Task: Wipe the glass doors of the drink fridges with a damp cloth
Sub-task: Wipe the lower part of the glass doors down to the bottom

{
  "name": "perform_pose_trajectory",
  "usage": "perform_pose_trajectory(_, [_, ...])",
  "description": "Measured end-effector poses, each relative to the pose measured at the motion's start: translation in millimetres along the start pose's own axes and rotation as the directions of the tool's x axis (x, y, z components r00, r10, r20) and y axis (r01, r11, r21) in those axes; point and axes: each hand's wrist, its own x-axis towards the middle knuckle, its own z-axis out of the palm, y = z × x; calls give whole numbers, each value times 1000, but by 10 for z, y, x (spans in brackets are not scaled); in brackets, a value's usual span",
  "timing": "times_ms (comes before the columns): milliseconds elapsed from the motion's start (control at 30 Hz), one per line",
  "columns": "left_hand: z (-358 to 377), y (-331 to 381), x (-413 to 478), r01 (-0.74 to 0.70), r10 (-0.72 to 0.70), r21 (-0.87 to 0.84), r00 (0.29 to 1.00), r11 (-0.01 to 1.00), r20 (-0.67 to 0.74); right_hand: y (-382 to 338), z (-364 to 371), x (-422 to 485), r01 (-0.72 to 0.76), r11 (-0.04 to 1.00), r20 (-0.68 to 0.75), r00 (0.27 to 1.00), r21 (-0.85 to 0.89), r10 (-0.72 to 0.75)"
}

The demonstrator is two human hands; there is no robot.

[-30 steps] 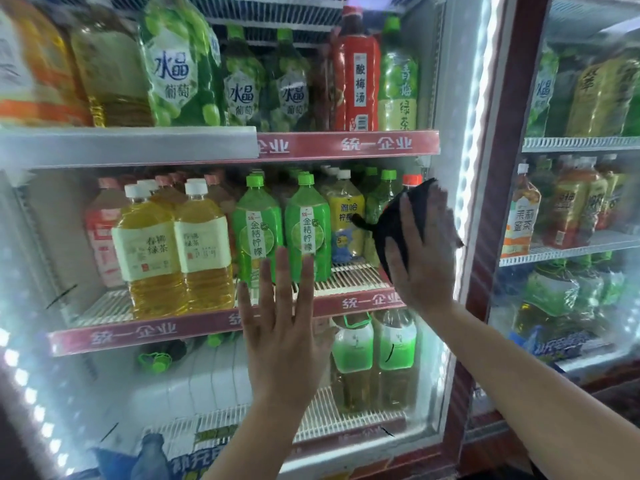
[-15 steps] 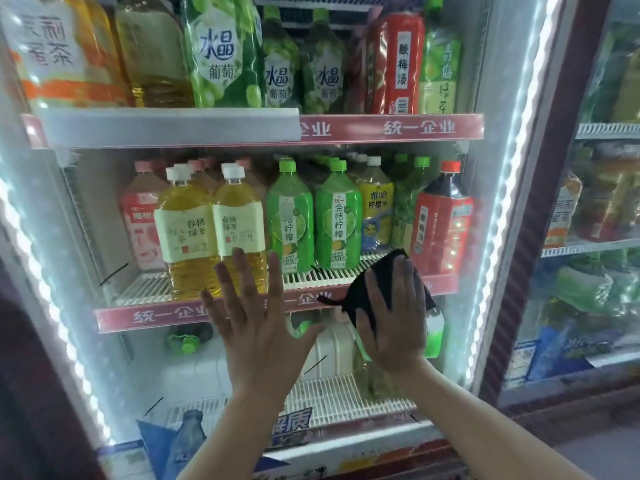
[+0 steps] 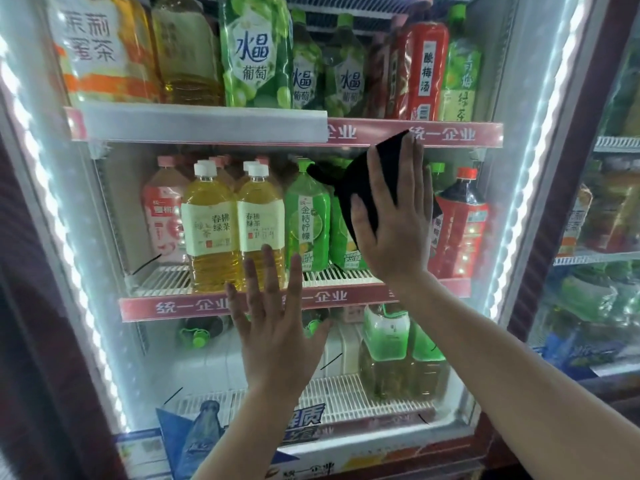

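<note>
The glass door (image 3: 145, 348) of a drink fridge fills the view, with bottles on shelves behind it. My right hand (image 3: 393, 223) lies flat against the glass at middle height and presses a black cloth (image 3: 349, 183) to it; the cloth sticks out above and left of my fingers. My left hand (image 3: 277, 327) is spread flat on the glass lower down and to the left, fingers apart, holding nothing.
A dark red frame post (image 3: 561, 188) with a lit LED strip separates this door from a second fridge door (image 3: 602, 278) on the right. Another LED strip (image 3: 65, 244) runs down the left edge. Red shelf labels (image 3: 433, 133) cross the fridge behind the glass.
My right hand has carried the cloth up the glass, from the lower shelf label to just under the upper one. My left hand has stayed flat on the glass, shifting slightly.
</note>
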Motion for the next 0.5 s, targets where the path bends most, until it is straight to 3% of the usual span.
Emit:
perform_pose_trajectory(233, [-33,-343,-114,58,-59,-21,997,998,-51,-370,207,-468,-73,996,14,997,-56,74])
perform_pose_trajectory(433, [-37,-514,-150,12,-15,-68,999,998,-42,-604,314,-1198,66,997,129,990,-29,-62])
perform_pose_trajectory(500, [-39,-545,-194,31,-33,-52,999,998,-36,-622,324,-1451,184,983,202,963,-22,-176])
